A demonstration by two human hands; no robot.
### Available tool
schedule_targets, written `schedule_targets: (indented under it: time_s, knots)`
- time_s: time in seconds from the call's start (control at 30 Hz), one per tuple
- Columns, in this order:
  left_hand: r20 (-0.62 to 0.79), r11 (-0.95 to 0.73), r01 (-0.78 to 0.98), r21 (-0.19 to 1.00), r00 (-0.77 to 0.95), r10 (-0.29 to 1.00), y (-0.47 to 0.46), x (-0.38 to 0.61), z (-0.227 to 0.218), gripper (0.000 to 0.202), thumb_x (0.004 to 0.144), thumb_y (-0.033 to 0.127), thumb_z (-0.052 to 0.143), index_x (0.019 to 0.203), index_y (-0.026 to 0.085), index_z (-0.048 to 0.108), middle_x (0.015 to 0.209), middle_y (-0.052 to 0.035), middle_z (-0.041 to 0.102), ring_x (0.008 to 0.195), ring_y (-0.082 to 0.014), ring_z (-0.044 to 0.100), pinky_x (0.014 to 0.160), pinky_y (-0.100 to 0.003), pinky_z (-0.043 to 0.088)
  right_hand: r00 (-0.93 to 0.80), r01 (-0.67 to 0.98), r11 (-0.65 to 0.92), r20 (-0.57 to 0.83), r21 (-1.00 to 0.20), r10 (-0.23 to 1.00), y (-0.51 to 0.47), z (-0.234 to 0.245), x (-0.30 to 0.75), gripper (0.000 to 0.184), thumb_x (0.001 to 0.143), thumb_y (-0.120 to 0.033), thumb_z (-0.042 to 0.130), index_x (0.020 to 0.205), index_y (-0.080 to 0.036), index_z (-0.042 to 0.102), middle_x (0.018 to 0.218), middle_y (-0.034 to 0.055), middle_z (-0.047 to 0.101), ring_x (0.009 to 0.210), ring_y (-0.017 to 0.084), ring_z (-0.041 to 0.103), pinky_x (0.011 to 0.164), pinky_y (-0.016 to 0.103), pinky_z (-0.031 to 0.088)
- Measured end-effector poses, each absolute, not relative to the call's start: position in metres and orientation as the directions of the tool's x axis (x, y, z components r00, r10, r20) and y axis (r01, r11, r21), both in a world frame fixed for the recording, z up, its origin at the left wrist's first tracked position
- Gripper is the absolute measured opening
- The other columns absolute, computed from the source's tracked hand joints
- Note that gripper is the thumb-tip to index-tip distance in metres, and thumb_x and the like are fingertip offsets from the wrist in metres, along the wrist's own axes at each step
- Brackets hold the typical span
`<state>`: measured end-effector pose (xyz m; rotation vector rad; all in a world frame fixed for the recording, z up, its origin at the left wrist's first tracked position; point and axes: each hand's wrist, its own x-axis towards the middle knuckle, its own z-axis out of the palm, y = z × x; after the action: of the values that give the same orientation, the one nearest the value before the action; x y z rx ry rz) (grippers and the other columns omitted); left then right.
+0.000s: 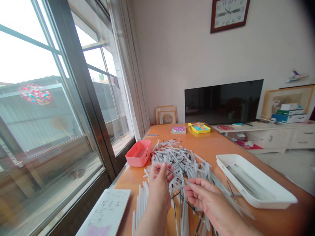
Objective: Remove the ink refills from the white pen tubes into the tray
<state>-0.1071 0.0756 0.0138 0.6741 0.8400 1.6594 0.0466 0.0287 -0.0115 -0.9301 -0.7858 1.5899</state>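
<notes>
A slim, pale rod that looks like a pen refill (177, 173) stretches between my two hands over the table. My left hand (159, 182) pinches its far end between thumb and fingers. At the near end, my right hand (205, 196) grips it with thumb and forefinger, the other fingers curled. Beneath and beyond both hands spreads a heap of translucent pen barrels (172, 156) mixed with thin dark rods. A row of barrels (140, 200) lies left of my left forearm. The white tray (273, 205) to the right holds a bundle of slim translucent rods (248, 182).
A pink plastic basket (138, 159) stands left of the heap. A notebook (105, 213) lies at the near left. Toward the far end are a colourful booklet (178, 130) and a yellow box (201, 128). The window (49, 131) borders the table's left side.
</notes>
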Motion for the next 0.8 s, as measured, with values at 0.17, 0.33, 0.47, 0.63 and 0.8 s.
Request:
schedule_targets:
  time_s: [0.17, 0.33, 0.47, 0.63, 0.8]
  knots:
    - [0.028, -0.141, -0.534, 0.834, -0.212, 0.977, 0.075, -0.103, 0.009, 0.037, 0.078, 0.043, 0.079, 0.089, 0.020, 0.052, 0.087, -0.0034, 0.067, 0.074, -0.0112, 0.060, 0.070, -0.024, 0.048, -0.124, -0.473, -0.198, -0.157, -0.859, 0.980, 0.030, -0.012, 0.046, 0.025, 0.088, -0.037, 0.070, 0.104, -0.019, 0.065, 0.096, 0.0078, 0.076, 0.092, 0.020, 0.069, 0.086, 0.034, 0.054]
    - [0.031, -0.135, -0.533, 0.835, -0.200, 0.979, 0.074, -0.100, 0.009, 0.037, 0.080, 0.046, 0.077, 0.087, 0.020, 0.051, 0.084, -0.0029, 0.067, 0.078, -0.0129, 0.062, 0.071, -0.024, 0.048, -0.108, -0.460, -0.194, -0.162, -0.867, 0.981, 0.030, -0.010, 0.045, 0.026, 0.087, -0.037, 0.071, 0.104, -0.018, 0.064, 0.094, 0.0077, 0.076, 0.089, 0.019, 0.069, 0.083, 0.033, 0.055]
    - [0.026, -0.133, -0.533, 0.836, -0.205, 0.979, 0.074, -0.099, 0.009, 0.036, 0.079, 0.042, 0.078, 0.087, 0.021, 0.050, 0.087, -0.0033, 0.067, 0.082, -0.0146, 0.064, 0.070, -0.024, 0.048, -0.105, -0.454, -0.196, -0.167, -0.869, 0.980, 0.030, -0.010, 0.044, 0.026, 0.087, -0.036, 0.071, 0.104, -0.017, 0.064, 0.093, 0.0076, 0.076, 0.085, 0.017, 0.068, 0.080, 0.031, 0.055]
    - [0.025, -0.104, -0.529, 0.842, -0.155, 0.988, 0.071, -0.095, 0.009, 0.034, 0.082, 0.042, 0.076, 0.088, 0.021, 0.050, 0.091, -0.0041, 0.068, 0.080, -0.0133, 0.064, 0.070, -0.024, 0.049, -0.113, -0.478, -0.190, -0.155, -0.858, 0.981, 0.030, -0.010, 0.043, 0.027, 0.087, -0.037, 0.072, 0.104, -0.018, 0.064, 0.091, 0.0064, 0.075, 0.085, 0.017, 0.068, 0.081, 0.031, 0.055]
    - [0.030, -0.080, -0.550, 0.831, -0.100, 0.995, 0.064, -0.091, 0.013, 0.034, 0.084, 0.042, 0.074, 0.091, 0.022, 0.047, 0.095, -0.0062, 0.070, 0.083, -0.0150, 0.066, 0.076, -0.028, 0.050, -0.086, -0.497, -0.171, -0.148, -0.850, 0.985, 0.030, -0.008, 0.046, 0.026, 0.086, -0.036, 0.073, 0.103, -0.019, 0.065, 0.093, 0.0056, 0.075, 0.087, 0.017, 0.068, 0.083, 0.032, 0.055]
